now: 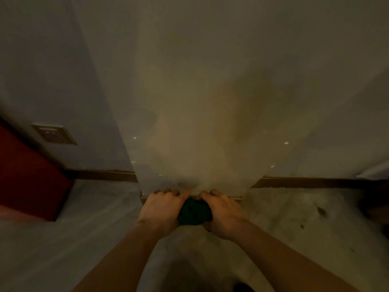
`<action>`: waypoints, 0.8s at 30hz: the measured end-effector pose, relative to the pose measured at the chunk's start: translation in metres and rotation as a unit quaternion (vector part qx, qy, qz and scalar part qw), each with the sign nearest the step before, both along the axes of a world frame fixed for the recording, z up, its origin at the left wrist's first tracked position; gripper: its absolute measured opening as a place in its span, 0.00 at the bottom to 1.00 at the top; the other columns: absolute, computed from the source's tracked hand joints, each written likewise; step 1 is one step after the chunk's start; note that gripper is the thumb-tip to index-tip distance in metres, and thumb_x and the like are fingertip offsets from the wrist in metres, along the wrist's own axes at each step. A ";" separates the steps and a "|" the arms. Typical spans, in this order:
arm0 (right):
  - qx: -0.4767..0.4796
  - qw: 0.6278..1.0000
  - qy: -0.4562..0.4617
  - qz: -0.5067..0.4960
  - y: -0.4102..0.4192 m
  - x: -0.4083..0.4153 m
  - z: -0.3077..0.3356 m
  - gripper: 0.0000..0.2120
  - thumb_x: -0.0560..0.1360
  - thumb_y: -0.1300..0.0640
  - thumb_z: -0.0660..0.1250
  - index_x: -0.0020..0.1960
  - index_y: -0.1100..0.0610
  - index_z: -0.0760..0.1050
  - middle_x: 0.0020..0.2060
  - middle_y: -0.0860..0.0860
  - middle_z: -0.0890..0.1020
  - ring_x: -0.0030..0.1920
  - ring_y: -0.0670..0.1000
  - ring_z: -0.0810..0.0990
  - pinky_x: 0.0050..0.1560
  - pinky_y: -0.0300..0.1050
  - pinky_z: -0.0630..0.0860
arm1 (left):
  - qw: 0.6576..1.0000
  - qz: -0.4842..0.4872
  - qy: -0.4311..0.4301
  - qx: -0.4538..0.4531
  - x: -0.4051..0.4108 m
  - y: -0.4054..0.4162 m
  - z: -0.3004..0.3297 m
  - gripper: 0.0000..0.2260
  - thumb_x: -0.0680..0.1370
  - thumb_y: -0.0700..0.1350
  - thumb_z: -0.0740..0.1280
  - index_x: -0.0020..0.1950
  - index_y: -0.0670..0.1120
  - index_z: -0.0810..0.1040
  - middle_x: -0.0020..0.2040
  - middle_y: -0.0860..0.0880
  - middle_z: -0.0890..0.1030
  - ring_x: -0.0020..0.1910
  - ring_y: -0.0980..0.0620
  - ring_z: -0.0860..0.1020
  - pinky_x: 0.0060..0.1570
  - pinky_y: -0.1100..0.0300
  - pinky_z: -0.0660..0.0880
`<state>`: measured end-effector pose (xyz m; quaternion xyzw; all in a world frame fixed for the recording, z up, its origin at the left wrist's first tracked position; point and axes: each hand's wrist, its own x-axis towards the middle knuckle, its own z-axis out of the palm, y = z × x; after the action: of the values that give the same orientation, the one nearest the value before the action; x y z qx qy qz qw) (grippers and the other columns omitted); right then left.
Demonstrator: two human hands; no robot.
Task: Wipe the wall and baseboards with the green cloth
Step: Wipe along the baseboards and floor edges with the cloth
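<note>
A dark green cloth [194,211] is bunched on the floor at the foot of a projecting wall column [200,102]. My left hand [161,209] and my right hand [223,213] press on it from either side, fingertips against the base of the column. A short strip of brown baseboard [236,198] shows just beyond my right fingers. More brown baseboard runs along the wall at the left [105,174] and at the right [305,182]. Most of the cloth is hidden under my hands.
A red object [25,175] stands against the left wall, below a wall socket plate [53,134]. The grey floor [294,228] at the right has dark stains. White specks dot the lower wall.
</note>
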<state>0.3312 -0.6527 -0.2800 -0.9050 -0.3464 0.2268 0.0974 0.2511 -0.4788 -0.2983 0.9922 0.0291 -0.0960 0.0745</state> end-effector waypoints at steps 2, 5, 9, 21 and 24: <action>-0.001 1.000 -0.001 -0.007 -0.010 -0.006 0.043 0.24 0.67 0.53 0.74 0.60 0.45 0.70 0.53 0.50 0.76 0.53 0.58 0.79 0.48 0.51 0.77 | 1.000 -0.011 -0.001 -0.005 -0.004 -0.009 0.046 0.20 0.74 0.56 0.71 0.62 0.56 0.68 0.55 0.50 0.79 0.56 0.45 0.78 0.51 0.50 0.74; 0.006 1.000 -0.002 -0.009 -0.017 -0.016 0.104 0.23 0.68 0.52 0.74 0.60 0.43 0.69 0.52 0.50 0.76 0.52 0.57 0.79 0.48 0.51 0.77 | 1.000 -0.018 -0.002 -0.017 -0.011 -0.017 0.111 0.19 0.75 0.56 0.70 0.61 0.56 0.66 0.54 0.50 0.79 0.55 0.45 0.77 0.50 0.51 0.72; 0.012 1.000 0.003 -0.029 -0.026 -0.030 0.207 0.24 0.69 0.52 0.74 0.60 0.42 0.68 0.52 0.48 0.75 0.51 0.54 0.79 0.48 0.50 0.76 | 0.999 -0.036 -0.004 -0.026 -0.018 -0.023 0.215 0.18 0.75 0.60 0.69 0.59 0.56 0.66 0.53 0.50 0.78 0.53 0.46 0.77 0.49 0.51 0.72; 0.046 0.997 -0.023 -0.060 -0.060 -0.064 0.460 0.23 0.69 0.53 0.74 0.60 0.43 0.69 0.54 0.49 0.75 0.53 0.56 0.78 0.50 0.51 0.76 | 0.997 -0.055 -0.059 -0.003 -0.048 -0.053 0.465 0.18 0.74 0.57 0.69 0.59 0.55 0.67 0.53 0.50 0.78 0.53 0.45 0.77 0.49 0.50 0.74; 0.057 0.996 -0.038 -0.053 -0.074 -0.070 0.509 0.25 0.69 0.53 0.74 0.62 0.42 0.69 0.55 0.48 0.75 0.55 0.56 0.78 0.51 0.50 0.76 | 0.997 -0.037 -0.071 -0.002 -0.057 -0.068 0.512 0.17 0.74 0.56 0.69 0.56 0.55 0.66 0.51 0.51 0.78 0.52 0.45 0.78 0.47 0.50 0.75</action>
<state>0.2610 -0.7272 0.2290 -0.9230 -0.3137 0.1672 0.1473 0.1942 -0.5472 0.2140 0.9968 -0.0135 -0.0277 0.0743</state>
